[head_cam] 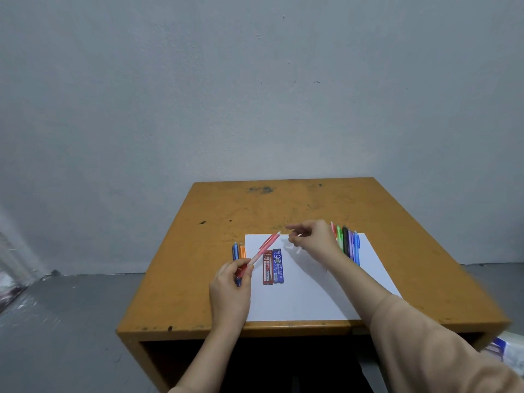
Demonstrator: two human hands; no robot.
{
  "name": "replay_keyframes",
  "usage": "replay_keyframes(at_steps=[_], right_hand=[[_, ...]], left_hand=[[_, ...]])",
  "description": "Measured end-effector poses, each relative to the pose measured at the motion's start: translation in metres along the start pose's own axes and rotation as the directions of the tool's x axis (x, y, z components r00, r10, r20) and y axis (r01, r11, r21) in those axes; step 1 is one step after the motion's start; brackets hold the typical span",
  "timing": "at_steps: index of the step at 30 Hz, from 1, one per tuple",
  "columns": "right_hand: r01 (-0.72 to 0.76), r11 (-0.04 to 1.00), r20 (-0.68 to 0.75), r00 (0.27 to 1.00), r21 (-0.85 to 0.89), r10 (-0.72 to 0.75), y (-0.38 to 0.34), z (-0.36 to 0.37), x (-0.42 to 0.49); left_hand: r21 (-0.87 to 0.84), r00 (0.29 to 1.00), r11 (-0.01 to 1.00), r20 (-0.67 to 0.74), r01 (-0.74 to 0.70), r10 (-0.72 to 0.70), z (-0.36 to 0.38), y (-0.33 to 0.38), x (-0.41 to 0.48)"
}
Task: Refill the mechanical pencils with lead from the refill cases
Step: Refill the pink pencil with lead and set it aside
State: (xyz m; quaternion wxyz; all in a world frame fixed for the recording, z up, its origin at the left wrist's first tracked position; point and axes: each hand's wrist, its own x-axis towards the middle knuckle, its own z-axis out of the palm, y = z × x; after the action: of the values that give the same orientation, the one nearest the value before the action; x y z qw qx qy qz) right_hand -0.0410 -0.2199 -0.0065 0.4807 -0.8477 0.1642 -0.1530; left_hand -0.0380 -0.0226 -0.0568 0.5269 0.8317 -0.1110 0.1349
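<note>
**A:** What is hidden or hard to read?

**B:** The lower end of the translucent pink mechanical pencil [265, 246] disappears inside the left hand [231, 282], whose grip is closed round the barrel. The right hand [314, 241] has a narrow grip, pinching a small pale piece [299, 234] too tiny to identify. That hand also covers part of the row of coloured pencils [347, 245] at the white paper sheet's [306, 293] 1 o'clock corner.

**A:** And how does the pink pencil lie?

**B:** It is over the sheet's left edge, on the orange-brown wooden tabletop [184, 279]. Its long axis runs from 7 to 1 o'clock, and the free end points toward the right hand without touching it. The red lead refill case [267, 268] and blue lead refill case [278, 266] lie side by side below it, aligned 12 to 6.
</note>
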Motion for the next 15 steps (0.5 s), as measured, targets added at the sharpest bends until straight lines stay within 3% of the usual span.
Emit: replay_keyframes(at_steps=[5,15], right_hand=[[0.021,0.985,-0.014,1.000,0.173,-0.019,-0.010,-0.010,-0.012],[0.014,0.973,0.007,1.000,0.230,-0.016,-0.018,-0.009,-0.029]], left_hand=[[0.012,1.000,1.000,0.006,-0.008,0.008,0.001,-0.002,0.001],[0.023,0.998,0.998,0.012,-0.054,0.053,0.003,-0.004,0.000]])
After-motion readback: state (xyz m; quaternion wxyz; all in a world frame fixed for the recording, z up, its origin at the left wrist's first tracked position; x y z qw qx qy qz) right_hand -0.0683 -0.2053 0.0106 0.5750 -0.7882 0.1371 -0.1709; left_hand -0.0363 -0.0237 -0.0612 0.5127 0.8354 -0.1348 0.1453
